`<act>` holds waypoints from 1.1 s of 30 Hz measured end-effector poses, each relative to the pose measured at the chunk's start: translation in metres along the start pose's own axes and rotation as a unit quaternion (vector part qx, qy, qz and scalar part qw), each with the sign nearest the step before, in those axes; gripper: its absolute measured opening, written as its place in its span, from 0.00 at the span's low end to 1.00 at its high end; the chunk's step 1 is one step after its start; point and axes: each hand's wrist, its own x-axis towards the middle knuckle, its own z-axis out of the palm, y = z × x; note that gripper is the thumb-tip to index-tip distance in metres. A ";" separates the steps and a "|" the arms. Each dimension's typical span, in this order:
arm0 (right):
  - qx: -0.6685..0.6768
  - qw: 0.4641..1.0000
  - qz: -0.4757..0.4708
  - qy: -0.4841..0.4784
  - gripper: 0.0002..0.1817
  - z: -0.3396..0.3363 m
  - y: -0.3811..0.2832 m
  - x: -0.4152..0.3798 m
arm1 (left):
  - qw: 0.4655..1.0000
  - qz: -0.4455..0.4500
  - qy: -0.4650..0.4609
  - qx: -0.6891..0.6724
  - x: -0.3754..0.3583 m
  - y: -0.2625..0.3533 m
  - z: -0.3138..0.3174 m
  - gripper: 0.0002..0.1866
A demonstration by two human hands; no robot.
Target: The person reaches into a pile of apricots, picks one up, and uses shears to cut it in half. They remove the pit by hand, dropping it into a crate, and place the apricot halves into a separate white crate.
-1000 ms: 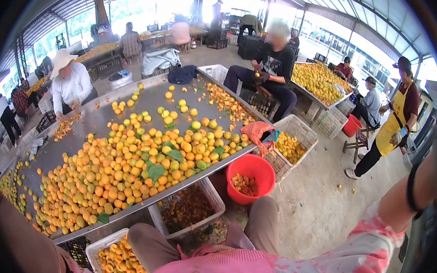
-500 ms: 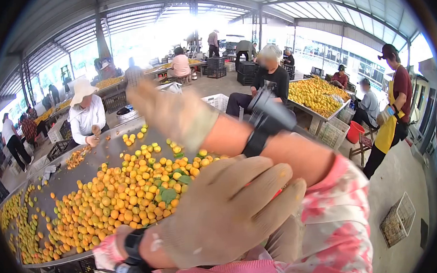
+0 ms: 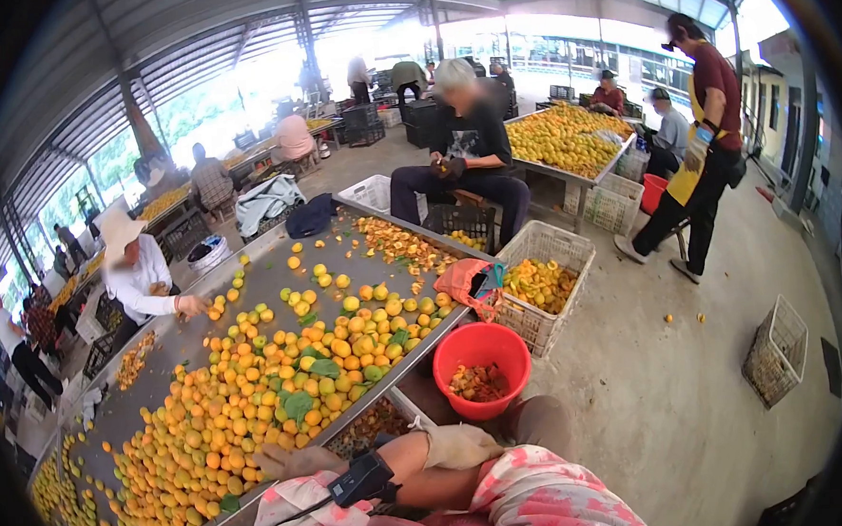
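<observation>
My left hand (image 3: 461, 446), in a tan glove, lies across my right forearm beside the pink-and-white sleeve (image 3: 547, 490). Its fingers are too hidden to show whether they grip the sleeve. My right hand (image 3: 298, 461), also gloved, reaches left under the left arm to the table's near edge, fingers stretched out beside the fruit and nothing visible in them. A black device (image 3: 362, 479) is strapped to my left wrist. Yellow-orange fruit that look like apricots (image 3: 247, 396), with several green leaves (image 3: 298, 405), cover much of the metal table (image 3: 251, 291).
A red bucket (image 3: 483, 355) with fruit scraps stands beside my knee. Behind it is a white crate (image 3: 546, 285) of split fruit, with an orange net bag (image 3: 470, 284) nearby. One co-worker (image 3: 463, 146) sits opposite; another reaches across the table from the left (image 3: 136, 268).
Both of my hands have dropped from in front of the camera to the table's near edge and my lap. The view has shifted right and down, uncovering the red bucket and crate.
</observation>
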 end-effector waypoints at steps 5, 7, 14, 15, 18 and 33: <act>-0.048 0.986 0.155 -0.040 0.28 0.058 -0.049 -0.013 | 0.990 -0.064 -0.067 -0.108 0.011 -0.003 0.006 0.26; -0.063 0.974 0.211 -0.057 0.26 -0.002 0.059 -0.093 | 0.985 -0.077 -0.075 -0.133 0.016 -0.002 0.009 0.26; -0.118 0.910 0.380 -0.114 0.22 0.023 0.050 -0.124 | 0.990 -0.066 -0.062 -0.106 0.042 -0.024 0.042 0.26; -0.126 0.900 0.399 -0.125 0.21 0.028 0.046 -0.129 | 0.990 -0.067 -0.059 -0.108 0.038 -0.021 0.038 0.26; -0.153 0.863 0.454 -0.162 0.19 0.044 0.031 -0.144 | 0.992 -0.065 -0.049 -0.100 0.027 -0.009 0.031 0.24; -0.264 0.671 0.625 -0.299 0.13 0.070 -0.006 -0.167 | 0.939 0.125 0.141 -0.288 0.012 0.087 0.021 0.14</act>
